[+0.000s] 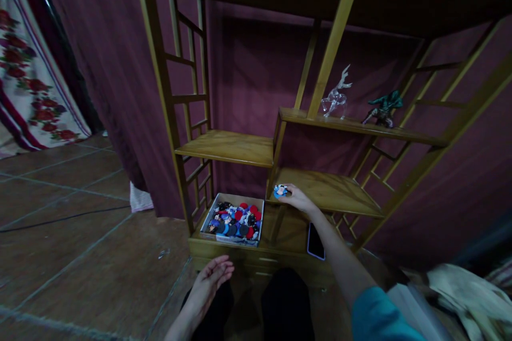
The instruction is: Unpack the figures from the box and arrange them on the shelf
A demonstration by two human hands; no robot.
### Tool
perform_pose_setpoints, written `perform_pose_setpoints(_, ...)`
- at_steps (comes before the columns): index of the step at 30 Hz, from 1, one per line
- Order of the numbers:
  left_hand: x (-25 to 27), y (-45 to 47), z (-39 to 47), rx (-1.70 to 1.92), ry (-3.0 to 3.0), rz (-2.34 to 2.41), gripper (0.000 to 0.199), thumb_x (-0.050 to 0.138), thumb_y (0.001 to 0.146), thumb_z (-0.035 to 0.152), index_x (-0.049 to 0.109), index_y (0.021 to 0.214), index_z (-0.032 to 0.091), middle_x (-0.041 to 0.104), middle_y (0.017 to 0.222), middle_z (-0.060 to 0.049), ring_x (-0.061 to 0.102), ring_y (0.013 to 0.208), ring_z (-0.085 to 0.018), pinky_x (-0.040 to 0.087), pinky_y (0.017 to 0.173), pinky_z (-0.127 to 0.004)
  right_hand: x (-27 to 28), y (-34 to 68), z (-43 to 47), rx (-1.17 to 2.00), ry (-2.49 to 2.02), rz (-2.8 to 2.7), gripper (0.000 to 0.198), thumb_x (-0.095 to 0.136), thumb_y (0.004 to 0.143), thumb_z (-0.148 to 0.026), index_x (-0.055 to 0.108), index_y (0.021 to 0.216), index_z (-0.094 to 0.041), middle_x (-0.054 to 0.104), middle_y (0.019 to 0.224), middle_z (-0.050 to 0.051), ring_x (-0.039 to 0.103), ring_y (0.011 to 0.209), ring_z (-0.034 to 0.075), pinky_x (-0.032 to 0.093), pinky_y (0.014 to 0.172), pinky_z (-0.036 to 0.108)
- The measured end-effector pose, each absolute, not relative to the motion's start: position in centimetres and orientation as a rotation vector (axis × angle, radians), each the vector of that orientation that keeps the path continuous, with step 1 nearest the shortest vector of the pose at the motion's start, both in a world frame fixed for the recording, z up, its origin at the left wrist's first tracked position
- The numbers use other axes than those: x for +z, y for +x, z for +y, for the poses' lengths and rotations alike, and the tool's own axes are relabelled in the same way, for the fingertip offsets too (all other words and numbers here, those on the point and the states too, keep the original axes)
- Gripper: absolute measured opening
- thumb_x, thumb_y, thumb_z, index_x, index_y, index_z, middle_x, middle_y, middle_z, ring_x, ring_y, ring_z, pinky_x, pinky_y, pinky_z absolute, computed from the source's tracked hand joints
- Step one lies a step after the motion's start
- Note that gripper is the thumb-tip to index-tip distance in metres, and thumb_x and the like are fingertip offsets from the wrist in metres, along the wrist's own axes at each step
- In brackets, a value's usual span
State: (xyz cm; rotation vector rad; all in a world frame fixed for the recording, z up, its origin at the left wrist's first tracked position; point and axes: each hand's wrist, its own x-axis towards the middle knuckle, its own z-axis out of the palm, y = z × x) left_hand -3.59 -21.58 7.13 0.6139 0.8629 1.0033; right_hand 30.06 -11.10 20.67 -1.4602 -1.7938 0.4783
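My right hand (298,198) holds a small blue-and-white figurine (280,191) between thumb and fingers. It is at the left end of the lower right shelf (328,189); whether the figurine touches the wood I cannot tell. My left hand (213,279) hangs above my lap with its fingers loosely stretched and nothing in them. Just beyond it, a shallow cardboard box (262,224) rests on the cabinet's bottom board, filled with many small figurines (236,218) in red, black, blue and purple.
A phone (316,242) lies right of the box. On the upper right shelf stand a clear glass deer (336,97) and a dark green figure (384,108). The wooden cabinet (160,90) has upright posts and lattice sides. A cable (68,218) crosses the tiled floor at left.
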Motion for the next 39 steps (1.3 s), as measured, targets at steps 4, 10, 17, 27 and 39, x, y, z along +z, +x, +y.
perform_pose_setpoints(4,7.0,-3.6,-21.5,0.999,0.627,0.848,0.037,0.075,0.062,0.022,0.065,0.097,0.013,0.068,0.093,-0.011,0.065,0.085,-0.021,0.049,0.081,-0.031,20.7,30.1,-11.1,0.47,-1.473,-1.79,0.042,0.069,0.062,-0.033,0.064,0.101,-0.018,0.06,0.112,0.008,0.054,0.104,0.023,0.038,0.095,0.038)
perform_pose_setpoints(10,7.6,-3.4,-21.7,0.986,0.617,0.85,0.039,0.076,0.06,0.022,0.065,0.097,0.014,0.068,0.093,-0.011,0.065,0.085,-0.021,0.049,0.082,-0.031,20.9,30.1,-11.2,0.497,-1.484,-1.785,0.039,0.068,0.062,-0.032,0.065,0.098,-0.018,0.06,0.111,0.007,0.053,0.106,0.023,0.036,0.097,0.038)
perform_pose_setpoints(17,7.9,-3.3,-21.8,0.988,0.596,0.857,0.04,0.077,0.058,0.021,0.066,0.096,0.014,0.068,0.093,-0.011,0.065,0.085,-0.022,0.048,0.083,-0.032,20.9,30.1,-11.2,0.517,-1.478,-1.76,0.036,0.069,0.061,-0.029,0.066,0.096,-0.019,0.06,0.11,0.006,0.053,0.105,0.023,0.036,0.098,0.038)
perform_pose_setpoints(27,7.3,-3.5,-21.8,0.986,0.622,0.842,0.04,0.075,0.061,0.022,0.065,0.099,0.014,0.068,0.096,-0.012,0.064,0.089,-0.022,0.048,0.085,-0.031,21.2,30.3,-11.4,0.559,-1.437,-1.772,0.036,0.067,0.062,-0.029,0.065,0.097,-0.017,0.06,0.111,0.006,0.053,0.107,0.022,0.036,0.098,0.035)
perform_pose_setpoints(39,7.5,-3.8,-22.1,0.999,0.603,0.853,0.044,0.076,0.059,0.024,0.065,0.101,0.014,0.068,0.098,-0.013,0.063,0.094,-0.025,0.048,0.087,-0.033,21.8,30.6,-11.6,0.677,-1.419,-1.732,0.04,0.062,0.063,-0.019,0.063,0.103,-0.02,0.058,0.115,0.003,0.05,0.111,0.022,0.031,0.103,0.037)
